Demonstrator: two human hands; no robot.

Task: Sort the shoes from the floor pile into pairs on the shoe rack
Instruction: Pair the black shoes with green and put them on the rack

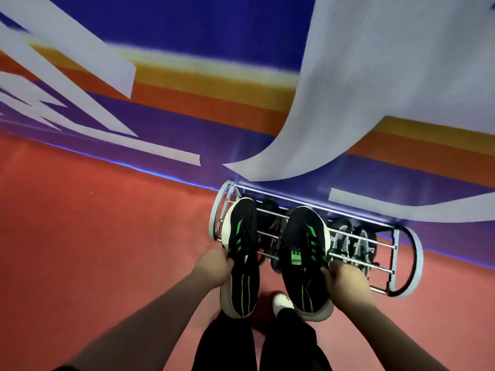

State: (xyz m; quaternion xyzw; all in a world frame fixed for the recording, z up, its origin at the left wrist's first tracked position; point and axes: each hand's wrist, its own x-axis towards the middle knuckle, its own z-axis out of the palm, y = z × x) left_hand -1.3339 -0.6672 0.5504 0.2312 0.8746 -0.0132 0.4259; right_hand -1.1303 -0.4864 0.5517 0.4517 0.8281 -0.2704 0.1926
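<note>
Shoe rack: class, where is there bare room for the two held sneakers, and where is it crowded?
Top rails look bare between the two end rings. Beneath them it is crowded: dark shoes mid-rack, grey mesh shoes at right.

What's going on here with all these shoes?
A person is tidying shoes onto a metal shoe rack against the wall. The left hand grips the left sneaker and the right hand grips the right sneaker. They are a matching black pair with green stripes, held toes-forward over the top rails. Whether they touch the rails is unclear. Lower down sit dark shoes and a grey mesh pair.
</note>
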